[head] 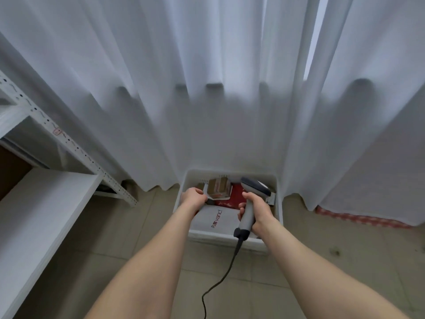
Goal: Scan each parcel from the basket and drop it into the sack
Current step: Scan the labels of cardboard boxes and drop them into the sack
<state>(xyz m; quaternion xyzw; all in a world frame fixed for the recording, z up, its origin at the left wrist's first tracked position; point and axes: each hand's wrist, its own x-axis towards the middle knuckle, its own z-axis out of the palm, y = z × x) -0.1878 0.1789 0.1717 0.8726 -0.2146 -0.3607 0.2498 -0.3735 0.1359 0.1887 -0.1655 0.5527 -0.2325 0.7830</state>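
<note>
A white plastic basket (278, 199) stands on the floor in front of the curtain. Inside lie a grey mailer bag with red lettering (216, 218), a red parcel (235, 198) and a small brown taped box parcel (218, 188). My left hand (194, 197) grips the near edge of the small brown parcel over the basket. My right hand (255, 212) is closed around the handle of a grey handheld barcode scanner (255, 187), its dark head pointing over the basket. The sack is out of view.
A white metal shelving rack (46, 203) fills the left side, its post reaching the floor near the basket. White curtains (230, 100) hang behind. The scanner's black cable (220, 279) trails down over the tiled floor. A red patterned strip (358, 218) lies under the curtain at right.
</note>
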